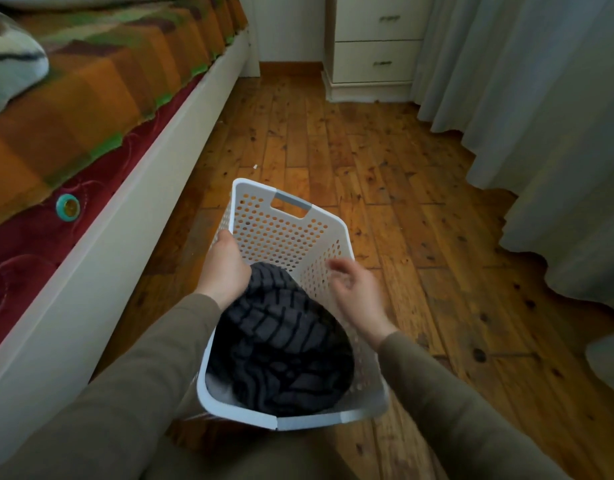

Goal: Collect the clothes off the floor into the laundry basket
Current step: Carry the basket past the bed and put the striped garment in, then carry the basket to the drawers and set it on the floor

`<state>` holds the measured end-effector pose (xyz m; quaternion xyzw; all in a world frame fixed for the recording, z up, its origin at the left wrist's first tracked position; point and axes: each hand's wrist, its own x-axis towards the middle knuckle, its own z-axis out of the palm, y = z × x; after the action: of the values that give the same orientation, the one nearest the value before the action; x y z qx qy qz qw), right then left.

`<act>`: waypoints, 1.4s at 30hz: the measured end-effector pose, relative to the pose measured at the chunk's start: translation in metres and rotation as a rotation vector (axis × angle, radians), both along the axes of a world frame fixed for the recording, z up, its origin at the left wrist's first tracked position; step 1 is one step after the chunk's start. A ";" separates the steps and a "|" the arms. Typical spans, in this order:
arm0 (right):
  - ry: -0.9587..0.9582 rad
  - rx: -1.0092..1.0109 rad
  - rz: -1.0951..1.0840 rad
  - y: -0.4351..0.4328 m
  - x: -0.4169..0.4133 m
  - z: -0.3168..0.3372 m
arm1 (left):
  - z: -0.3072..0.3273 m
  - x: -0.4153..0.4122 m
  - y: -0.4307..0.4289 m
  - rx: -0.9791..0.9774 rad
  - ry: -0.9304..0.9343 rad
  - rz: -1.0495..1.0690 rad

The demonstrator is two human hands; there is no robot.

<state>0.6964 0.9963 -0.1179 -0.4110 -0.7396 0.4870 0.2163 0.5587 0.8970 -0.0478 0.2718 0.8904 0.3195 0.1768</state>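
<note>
Head view looks down on a dark ribbed knit garment (281, 344), perhaps a sweater, bundled in the lower centre of the frame and already inside the white perforated laundry basket (284, 223), where it fills the near half and leaves the far half bare. The basket stands on the wooden plank floor (385, 161), just beside the white bed frame (101, 258) at the left, presumably so that clothes gathered from this strip of floor have a short way to go. The left hand (226, 268) reaches into the basket along its left wall, palm down, its fingers against the upper edge of the garment; whether they pinch the cloth or only press it I cannot tell, though it looks like tamping the bundle down. The right hand (355, 289) hovers over the basket's right rim, fingers loosely spread and blurred, holding nothing. Both forearms, in olive sleeves, angle inward from the bottom corners. No other clothes show on the visible floor, so the collecting seems nearly done here. Outward, an orange and green blanket (101, 84) covers the bed at the upper left, a cream chest of drawers (374, 46) stands at the top centre, and pale curtains (540, 81) hang down the right.
</note>
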 end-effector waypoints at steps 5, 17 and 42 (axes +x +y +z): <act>-0.191 -0.434 -0.107 0.029 0.027 -0.037 | -0.002 -0.005 0.001 0.004 -0.004 -0.001; -0.159 -0.524 -0.123 0.047 0.013 -0.023 | -0.012 -0.039 0.004 -0.004 -0.069 0.019; -0.287 -0.471 -0.158 0.118 0.028 0.469 | 0.399 -0.051 0.084 0.027 -0.322 -0.093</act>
<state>0.7241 1.1141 0.3509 -0.5711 -0.5950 0.5637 0.0452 0.5074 0.9810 0.3509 0.2606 0.8327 0.3622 0.3281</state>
